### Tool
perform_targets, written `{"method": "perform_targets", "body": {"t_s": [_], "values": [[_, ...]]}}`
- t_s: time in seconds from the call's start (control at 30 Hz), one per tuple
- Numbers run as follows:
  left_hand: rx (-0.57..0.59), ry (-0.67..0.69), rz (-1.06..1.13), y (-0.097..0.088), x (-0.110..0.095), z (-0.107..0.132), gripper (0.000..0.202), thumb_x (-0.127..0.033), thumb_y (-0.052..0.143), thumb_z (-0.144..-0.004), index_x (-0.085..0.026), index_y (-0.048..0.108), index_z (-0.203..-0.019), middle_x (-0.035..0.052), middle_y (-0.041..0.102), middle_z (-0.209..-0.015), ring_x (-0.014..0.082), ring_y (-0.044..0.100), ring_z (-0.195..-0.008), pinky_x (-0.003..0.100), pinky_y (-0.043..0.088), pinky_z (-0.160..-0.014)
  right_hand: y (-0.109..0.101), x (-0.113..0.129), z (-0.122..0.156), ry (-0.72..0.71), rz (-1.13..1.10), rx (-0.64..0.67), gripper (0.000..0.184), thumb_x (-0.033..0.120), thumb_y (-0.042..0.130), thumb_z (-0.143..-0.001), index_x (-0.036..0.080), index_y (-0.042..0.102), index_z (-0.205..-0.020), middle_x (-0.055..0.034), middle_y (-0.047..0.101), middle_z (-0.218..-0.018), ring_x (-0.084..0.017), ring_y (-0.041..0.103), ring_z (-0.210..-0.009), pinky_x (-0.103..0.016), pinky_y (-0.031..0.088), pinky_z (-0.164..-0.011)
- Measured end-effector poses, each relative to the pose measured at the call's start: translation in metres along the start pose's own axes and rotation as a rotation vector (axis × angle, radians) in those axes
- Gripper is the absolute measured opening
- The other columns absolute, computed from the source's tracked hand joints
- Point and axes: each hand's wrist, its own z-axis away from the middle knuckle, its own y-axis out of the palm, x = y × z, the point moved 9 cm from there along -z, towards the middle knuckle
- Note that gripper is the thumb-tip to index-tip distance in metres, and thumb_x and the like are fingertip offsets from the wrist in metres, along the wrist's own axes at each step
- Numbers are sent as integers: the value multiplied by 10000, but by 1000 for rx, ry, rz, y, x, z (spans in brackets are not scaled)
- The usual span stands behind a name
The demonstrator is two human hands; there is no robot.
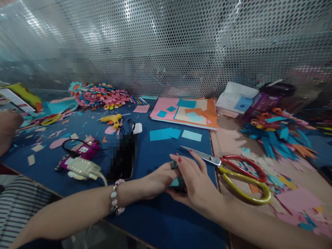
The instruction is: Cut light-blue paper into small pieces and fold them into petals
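Note:
My left hand [158, 180] and my right hand [193, 183] meet over the blue mat [155, 221], both pinched on a small teal paper piece [175, 182] between them. My left wrist wears a bead bracelet [115, 197]. Red-and-yellow scissors [234, 171] lie just right of my right hand, blades pointing left. Teal paper rectangles [165, 134] lie on the mat beyond my hands.
A phone [121, 157], a white charger [84, 167] and a yellow glue gun [112, 119] lie at the left. Stacked coloured sheets [185, 112] and a heap of pink and blue paper pieces [100, 95] sit at the back. Another person's hand [9, 121] is at far left. A perforated metal screen [166, 45] stands behind.

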Motion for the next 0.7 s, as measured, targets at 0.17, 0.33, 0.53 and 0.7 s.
{"method": "perform_targets", "body": {"t_s": [0.17,0.33,0.53,0.7], "values": [[24,-142,70,0,9,1,122,-197,646,-693,-133,629,-795,0,585,-647,92,533,-585,183,382,-541,-5,-9,-3,146,-56,-5,702,214,578,-675,165,313,-1323,-109,617,-1122,-260,541,-1107,-506,300,-1059],[-13,-127,27,-4,6,1,112,-204,518,-723,-133,587,-671,1,554,-585,105,512,-540,212,389,-531,-5,-14,-6,192,-84,39,809,380,673,-646,191,295,-1337,-105,616,-1109,-309,521,-1129,-535,325,-1031],[-66,-93,19,-6,4,-1,85,-183,516,-711,-139,586,-692,-8,549,-577,108,499,-527,234,396,-561,1,-17,-4,199,-71,65,892,424,732,-616,180,280,-1345,-129,577,-1184,-319,476,-1174,-535,310,-1041],[-93,-79,65,-9,3,0,20,-156,556,-678,-138,562,-685,-15,539,-599,84,470,-519,201,359,-515,4,-16,-3,192,-83,73,763,280,688,-664,173,311,-1319,-126,574,-1182,-282,477,-1161,-508,279,-1072]]}}
